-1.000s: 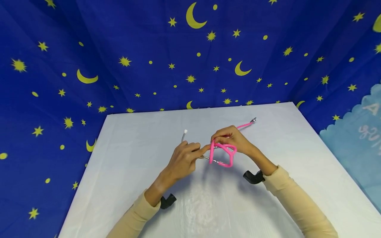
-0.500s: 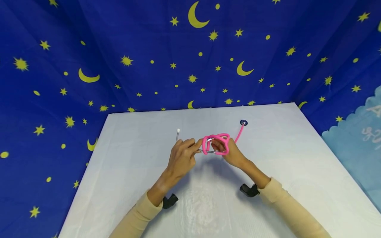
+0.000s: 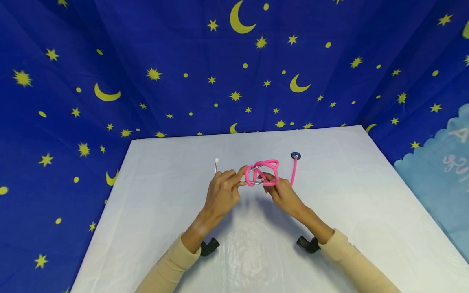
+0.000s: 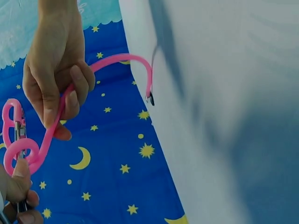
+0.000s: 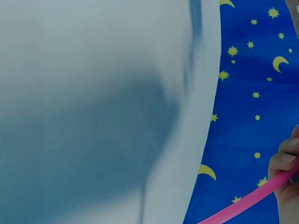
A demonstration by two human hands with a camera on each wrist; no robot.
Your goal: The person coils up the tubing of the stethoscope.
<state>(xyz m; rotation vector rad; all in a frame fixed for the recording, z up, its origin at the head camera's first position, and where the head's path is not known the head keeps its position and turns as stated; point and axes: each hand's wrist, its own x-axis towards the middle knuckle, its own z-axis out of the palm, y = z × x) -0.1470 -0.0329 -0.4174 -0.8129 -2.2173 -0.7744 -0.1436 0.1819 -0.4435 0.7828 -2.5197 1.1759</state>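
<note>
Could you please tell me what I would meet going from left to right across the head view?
The left hand, the pink tubing loops, the round chest piece, then the light-blue lettered panel.

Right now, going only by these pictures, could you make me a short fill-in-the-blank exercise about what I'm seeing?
1. The stethoscope has ____ tubing.
2. Of the left hand and the right hand, the one nearer the round disc is the ____ one.
3. The table is ____.
4. The moons on the blue cloth are ____.

Missing words: pink; right; white; yellow.
</note>
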